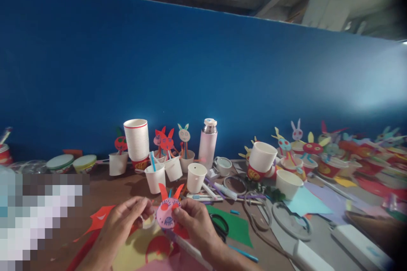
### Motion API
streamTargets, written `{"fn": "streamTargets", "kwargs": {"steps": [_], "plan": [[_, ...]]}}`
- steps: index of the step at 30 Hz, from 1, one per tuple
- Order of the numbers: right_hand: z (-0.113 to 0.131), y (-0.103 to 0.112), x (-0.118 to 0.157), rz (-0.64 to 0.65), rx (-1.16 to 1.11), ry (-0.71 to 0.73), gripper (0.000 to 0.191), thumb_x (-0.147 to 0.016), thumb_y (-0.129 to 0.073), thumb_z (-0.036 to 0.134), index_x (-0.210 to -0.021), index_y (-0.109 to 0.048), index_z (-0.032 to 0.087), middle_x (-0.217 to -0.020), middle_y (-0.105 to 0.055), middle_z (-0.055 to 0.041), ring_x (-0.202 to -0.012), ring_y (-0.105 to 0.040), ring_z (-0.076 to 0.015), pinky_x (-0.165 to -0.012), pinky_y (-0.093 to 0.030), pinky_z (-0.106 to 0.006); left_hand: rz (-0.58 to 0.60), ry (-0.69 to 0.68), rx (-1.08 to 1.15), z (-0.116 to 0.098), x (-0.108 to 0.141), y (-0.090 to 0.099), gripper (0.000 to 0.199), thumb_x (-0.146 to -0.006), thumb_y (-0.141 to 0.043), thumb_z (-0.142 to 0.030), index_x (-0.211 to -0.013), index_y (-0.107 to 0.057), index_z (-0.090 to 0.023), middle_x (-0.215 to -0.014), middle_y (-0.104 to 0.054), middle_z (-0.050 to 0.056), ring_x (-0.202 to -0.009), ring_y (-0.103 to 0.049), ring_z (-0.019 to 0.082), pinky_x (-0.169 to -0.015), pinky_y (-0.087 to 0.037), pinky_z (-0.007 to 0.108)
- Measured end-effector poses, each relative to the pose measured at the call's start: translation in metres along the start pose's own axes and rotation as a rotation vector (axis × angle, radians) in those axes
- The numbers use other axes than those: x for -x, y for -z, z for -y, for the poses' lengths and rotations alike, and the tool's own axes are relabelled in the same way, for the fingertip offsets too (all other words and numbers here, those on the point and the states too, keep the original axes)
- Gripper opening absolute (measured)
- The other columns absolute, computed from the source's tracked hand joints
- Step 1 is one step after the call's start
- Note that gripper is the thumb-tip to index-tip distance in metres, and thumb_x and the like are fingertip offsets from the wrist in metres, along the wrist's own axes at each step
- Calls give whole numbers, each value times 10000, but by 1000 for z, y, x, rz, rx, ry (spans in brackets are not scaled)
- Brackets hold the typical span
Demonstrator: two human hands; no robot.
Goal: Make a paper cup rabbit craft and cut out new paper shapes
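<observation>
My right hand (193, 220) pinches a pink paper rabbit face (165, 215) by its right edge. The face has orange ears, orange eyes with drawn lashes and a dark blue drawn mouth. Just left of it, my left hand (133, 211) is closed, thumb against fingers; whatever it may hold is too small to make out. A pale round piece (148, 222) shows below those fingertips. Under the hands lie yellow paper (127, 254) and pink paper (178, 262). Black-handled scissors (221, 226) rest on green paper (240, 228) beside my right hand.
Behind the hands stand white paper cups (196, 178), a tall cup stack (136, 139) and a thermos (208, 144). Several cups with paper animal heads (313, 149) crowd the right. A grey cable (254, 216) and a white power strip (359, 245) lie there too.
</observation>
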State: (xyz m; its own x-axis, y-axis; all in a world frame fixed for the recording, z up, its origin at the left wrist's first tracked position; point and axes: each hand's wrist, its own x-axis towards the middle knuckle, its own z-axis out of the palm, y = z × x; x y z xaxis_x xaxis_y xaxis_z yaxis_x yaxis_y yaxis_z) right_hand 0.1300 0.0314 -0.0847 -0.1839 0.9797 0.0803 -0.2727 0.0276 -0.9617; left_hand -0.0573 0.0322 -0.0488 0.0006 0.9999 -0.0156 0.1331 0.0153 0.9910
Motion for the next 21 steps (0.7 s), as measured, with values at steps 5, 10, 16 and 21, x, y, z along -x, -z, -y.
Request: {"fn": "streamTargets", "kwargs": {"steps": [5, 10, 16, 21], "plan": [[2, 0, -2, -27, 34, 12, 323, -664, -700, 425, -672, -605, 116, -587, -578, 4, -530, -484, -92, -537, -367, -206, -202, -108, -64, 0, -15, 10, 246, -697, -640, -415, -805, -660, -196, -697, -688, -2, -598, -586, 146, -526, -455, 180], [-2, 0, -3, -25, 48, 19, 341, -664, -694, 451, -670, -598, 123, -580, -570, 11, -529, -479, -93, -537, -363, -204, -282, -310, -259, 5, -33, 20, 330, -737, -587, -382, -1011, -644, -207, -741, -673, 4, -624, -606, 154, -584, -490, 186], [-3, 0, -2, -23, 50, 16, 357, -657, -692, 469, -663, -589, 127, -562, -538, 22, -505, -434, -78, -505, -337, -193, -214, -397, -339, -3, -48, 26, 294, -738, -576, -375, -973, -667, -223, -1095, -654, 38, -577, -602, 131, -591, -508, 203], [3, -1, -3, -41, 42, 16, 376, -643, -696, 482, -648, -578, 125, -542, -532, 25, -488, -431, -74, -496, -333, -194, -166, -489, -444, -7, -61, 15, 294, -801, -492, -352, -989, -656, -196, -1098, -640, 62, -604, -607, 141, -579, -510, 214]]}}
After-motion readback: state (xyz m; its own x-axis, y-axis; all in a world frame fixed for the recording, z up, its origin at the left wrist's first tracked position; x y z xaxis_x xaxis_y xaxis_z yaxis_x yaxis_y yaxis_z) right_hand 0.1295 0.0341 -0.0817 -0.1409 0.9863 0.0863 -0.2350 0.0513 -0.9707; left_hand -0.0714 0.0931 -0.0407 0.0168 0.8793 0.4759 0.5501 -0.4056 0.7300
